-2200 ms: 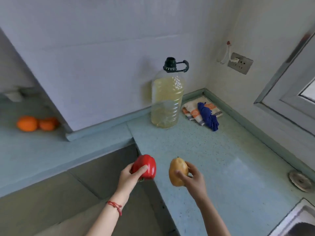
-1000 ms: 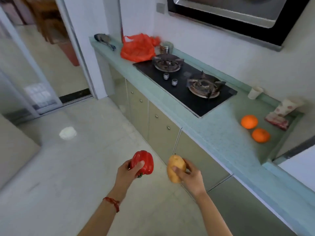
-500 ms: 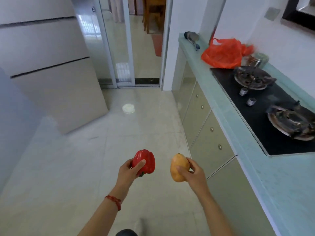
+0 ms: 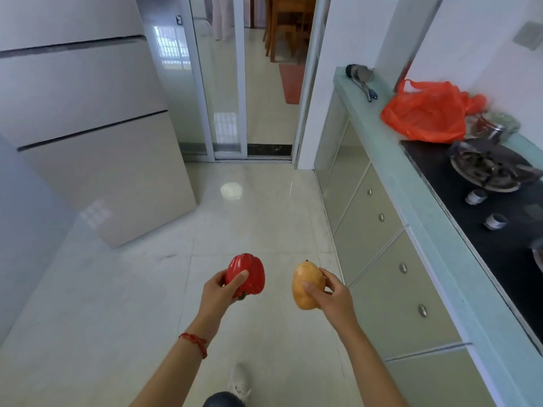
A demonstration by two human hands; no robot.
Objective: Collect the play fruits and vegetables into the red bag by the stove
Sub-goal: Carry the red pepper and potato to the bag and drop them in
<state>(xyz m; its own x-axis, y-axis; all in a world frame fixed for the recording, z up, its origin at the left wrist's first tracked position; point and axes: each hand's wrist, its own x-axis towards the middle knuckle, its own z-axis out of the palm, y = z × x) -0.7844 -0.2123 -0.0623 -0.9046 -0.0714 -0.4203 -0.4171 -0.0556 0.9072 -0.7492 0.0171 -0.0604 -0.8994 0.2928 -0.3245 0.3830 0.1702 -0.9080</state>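
Observation:
My left hand (image 4: 219, 292) grips a red play pepper (image 4: 248, 274), held out over the floor. My right hand (image 4: 333, 296) grips a yellow-orange play mango (image 4: 305, 284) beside it. The red bag (image 4: 426, 114) is a crumpled plastic bag that sits on the counter at the upper right, just beyond the black stove (image 4: 496, 207). Both hands are well short of the bag and to its left.
A pale green counter (image 4: 411, 201) with drawer fronts runs along the right. A dark ladle (image 4: 363, 80) lies at its far end, a metal pot (image 4: 493, 127) behind the bag. A sliding glass door (image 4: 223, 83) stands ahead, a fridge (image 4: 88, 127) at left.
The view has swung left from the counter corner with the oil bottle, past the oranges, and now looks along the stove counter. Both hands keep hold of the pepper and the mango.

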